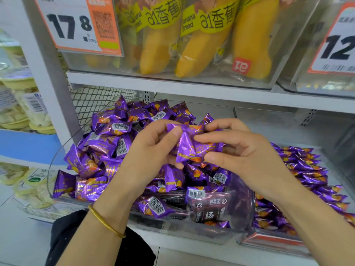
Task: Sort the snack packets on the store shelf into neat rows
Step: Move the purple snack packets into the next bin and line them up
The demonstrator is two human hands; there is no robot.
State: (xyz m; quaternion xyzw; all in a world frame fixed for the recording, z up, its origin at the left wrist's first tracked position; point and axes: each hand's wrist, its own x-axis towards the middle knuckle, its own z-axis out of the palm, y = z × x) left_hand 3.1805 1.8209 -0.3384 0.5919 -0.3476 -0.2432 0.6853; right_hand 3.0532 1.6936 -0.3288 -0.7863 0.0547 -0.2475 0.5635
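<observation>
Packets (pixel 192 148): we held them up over the loose purple pile (pixel 103 150) on the shelf (pixel 269 121).
Left hand (pixel 153 150): fingers (pixel 172 136) clamped on them.
Right hand (pixel 244 158): clamped on them too.

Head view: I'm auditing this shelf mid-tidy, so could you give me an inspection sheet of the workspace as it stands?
Surface: white shelf, bare behind the stock.
Job's things: purple held packet above a loose pile in a clear bin; neat rows of the same packets to the right.
Clutter: dark packets of another kind at the bin's front.
Grippers: left hand and right hand both pinch the held packet.
Cables: nothing seen.
Surroundings: banana bread packs and a price tag above; tubs at left.
</observation>
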